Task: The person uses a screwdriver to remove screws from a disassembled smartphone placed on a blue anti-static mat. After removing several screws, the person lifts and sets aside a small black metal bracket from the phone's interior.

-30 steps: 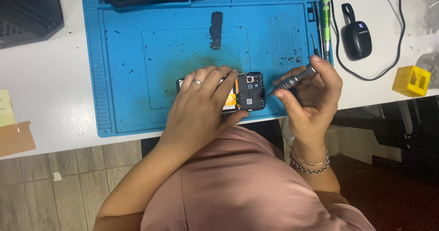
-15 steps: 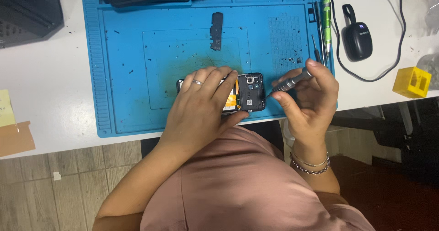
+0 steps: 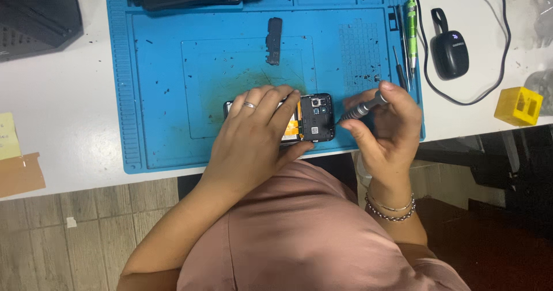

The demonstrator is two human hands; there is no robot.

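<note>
An opened black phone (image 3: 315,117) lies on the blue work mat (image 3: 173,95), its back off and its circuit board and camera module showing. My left hand (image 3: 256,132) lies flat over the phone's left part and holds it down; a ring is on one finger. My right hand (image 3: 386,124) grips a small grey screwdriver (image 3: 362,108), whose tip points at the phone's right edge. Most of the phone's left half is hidden under my left hand.
A small black plastic part (image 3: 274,41) lies farther up the mat. Thin tools and a green pen-like driver (image 3: 410,20) rest along the mat's right side. A black device with a cable (image 3: 449,49) and a yellow block (image 3: 518,105) sit on the white table at right.
My right hand has shifted slightly left and down, bringing the screwdriver tip closer to the phone's right edge. My left hand stays on the phone.
</note>
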